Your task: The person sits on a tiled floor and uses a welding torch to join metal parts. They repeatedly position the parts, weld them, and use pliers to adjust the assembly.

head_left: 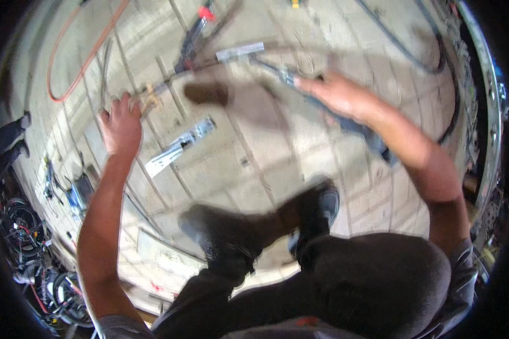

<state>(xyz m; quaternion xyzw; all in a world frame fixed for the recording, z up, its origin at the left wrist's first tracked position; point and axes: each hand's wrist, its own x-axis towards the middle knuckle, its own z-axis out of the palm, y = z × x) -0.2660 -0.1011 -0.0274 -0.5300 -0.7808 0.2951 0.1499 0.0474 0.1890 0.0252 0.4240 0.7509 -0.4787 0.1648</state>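
Note:
My right hand (pixel 336 95) is closed around a long dark tool with a slim metallic front end (pixel 287 76), which points to the far left. Beyond that tip lies a short flat metal strip (pixel 240 52). On the left, my left hand (pixel 121 127) is low over the floor, its fingers curled at a tan, clamp-like piece (pixel 151 99). Blur hides its exact grip. Between my hands a silver slotted metal bracket (pixel 181 146) lies flat and slanted. Farther off is a black tool with a red end (pixel 195 37).
An orange hose (pixel 76 85) loops at the far left, and a dark cable (pixel 444 51) curves at the far right. My shoes (pixel 316 212) stand on the paved floor (pixel 237 186). Bike-like parts (pixel 25 226) crowd the left edge. Another person's dark shoes (pixel 20 135) show there too.

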